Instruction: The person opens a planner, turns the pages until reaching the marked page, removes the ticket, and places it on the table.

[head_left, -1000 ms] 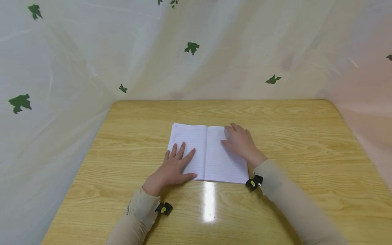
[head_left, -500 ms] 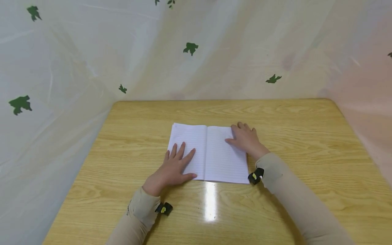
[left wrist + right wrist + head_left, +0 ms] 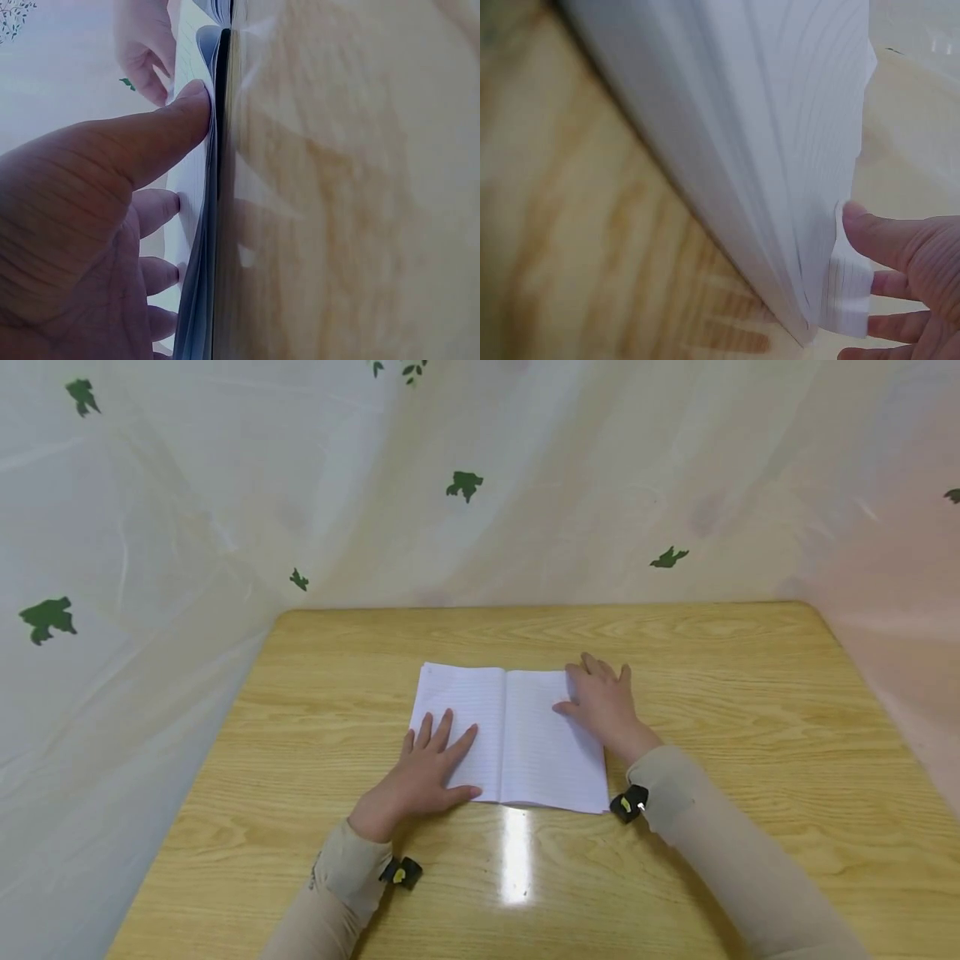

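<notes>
An open notebook point(image 3: 543, 752) with ruled white pages lies on the wooden table. My left hand point(image 3: 416, 772) rests spread on the left page, its thumb point(image 3: 169, 124) along the near edge in the left wrist view. At the upper right corner of the right page is my right hand point(image 3: 603, 706). In the right wrist view, a page point(image 3: 847, 292) bends up between the thumb and fingers of that hand, which pinches it near the corner. Below it the stacked sheets point(image 3: 705, 142) fan slightly apart. The right hand hides the page's far corner in the head view.
The wooden table point(image 3: 315, 693) extends around the notebook on all sides. A pale curtain point(image 3: 555, 485) with green bird shapes hangs behind and beside it. Dark wrist cameras point(image 3: 628, 803) sit under both sleeves.
My right hand has slid a little right and outward over the right page to its upper outer corner. The left hand and the notebook have stayed in place.
</notes>
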`<state>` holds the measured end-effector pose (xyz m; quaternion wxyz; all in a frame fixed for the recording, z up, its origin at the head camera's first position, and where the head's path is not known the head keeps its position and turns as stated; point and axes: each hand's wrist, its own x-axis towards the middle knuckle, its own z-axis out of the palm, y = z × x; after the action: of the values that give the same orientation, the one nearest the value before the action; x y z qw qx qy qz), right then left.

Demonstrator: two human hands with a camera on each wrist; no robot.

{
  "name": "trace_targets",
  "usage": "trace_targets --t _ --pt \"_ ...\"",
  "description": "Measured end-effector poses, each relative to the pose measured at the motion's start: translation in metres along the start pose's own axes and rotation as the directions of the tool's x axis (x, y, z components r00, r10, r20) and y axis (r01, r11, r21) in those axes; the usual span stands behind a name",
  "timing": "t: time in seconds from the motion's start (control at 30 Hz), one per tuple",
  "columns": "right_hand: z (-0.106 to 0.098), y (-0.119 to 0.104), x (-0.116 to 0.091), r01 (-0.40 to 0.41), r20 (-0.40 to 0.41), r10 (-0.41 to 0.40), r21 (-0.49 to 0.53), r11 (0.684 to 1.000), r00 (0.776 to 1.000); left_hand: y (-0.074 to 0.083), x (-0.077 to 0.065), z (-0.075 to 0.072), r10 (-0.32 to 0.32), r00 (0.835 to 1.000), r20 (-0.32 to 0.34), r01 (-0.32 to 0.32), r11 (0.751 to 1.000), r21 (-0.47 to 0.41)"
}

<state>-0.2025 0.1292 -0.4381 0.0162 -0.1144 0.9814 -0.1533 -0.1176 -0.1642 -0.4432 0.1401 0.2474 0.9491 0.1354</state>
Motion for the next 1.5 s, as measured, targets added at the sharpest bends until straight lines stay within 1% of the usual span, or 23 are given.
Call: trace_targets --t 0.17,0.3,0.4,0.5,0.63,0.73,0.83,0.93,1.1,1.27,1.5 --pt "0.0 -0.003 -0.005 0.025 -0.115 -0.022 0.026 0.999 0.993 -0.002 0.001 0.001 -0.009 1.0 0.005 0.009 1.0 -0.005" --pt "-0.002 -0.007 -0.008 0.029 -0.165 -0.012 0.103 0.994 0.986 -0.002 0.002 0.001 -0.015 1.0 0.011 0.015 1.0 -0.003" --pt "-0.004 -0.011 -0.009 0.018 -0.169 0.009 0.157 0.987 0.986 -0.002 0.002 0.001 -0.013 1.0 0.012 0.013 1.0 -0.002" --pt "-0.006 -0.014 -0.011 0.007 -0.164 0.024 0.182 0.983 0.986 -0.002 0.002 0.001 -0.01 1.0 0.011 0.01 1.0 -0.006" --pt "-0.008 -0.017 -0.015 -0.016 -0.128 0.052 0.266 0.964 0.99 -0.003 0.003 0.002 -0.007 1.0 0.014 0.007 1.0 -0.001" --pt "-0.007 -0.019 -0.019 -0.009 -0.104 0.046 0.336 0.942 0.993 -0.003 0.003 0.002 0.007 1.0 0.002 -0.007 1.0 0.003" --pt "-0.005 -0.022 -0.025 0.03 -0.097 0.005 0.352 0.936 0.995 -0.003 0.002 0.002 0.016 1.0 -0.006 -0.016 1.0 -0.005" --pt "-0.002 -0.026 -0.031 0.095 -0.094 -0.067 0.335 0.937 0.993 -0.003 0.002 0.002 0.02 1.0 -0.012 -0.02 1.0 -0.018" --pt "0.004 -0.035 -0.041 0.212 -0.08 -0.197 0.305 0.929 0.977 -0.003 0.001 0.001 0.035 0.999 -0.038 -0.036 0.999 -0.012" --pt "0.011 -0.045 -0.05 0.236 -0.02 -0.241 0.287 0.928 0.97 -0.003 0.001 0.0 0.033 0.999 -0.042 -0.033 0.999 -0.006" --pt "0.017 -0.054 -0.058 0.267 0.012 -0.277 0.231 0.935 0.961 -0.003 0.001 0.001 0.03 0.999 -0.039 -0.03 1.0 -0.008"
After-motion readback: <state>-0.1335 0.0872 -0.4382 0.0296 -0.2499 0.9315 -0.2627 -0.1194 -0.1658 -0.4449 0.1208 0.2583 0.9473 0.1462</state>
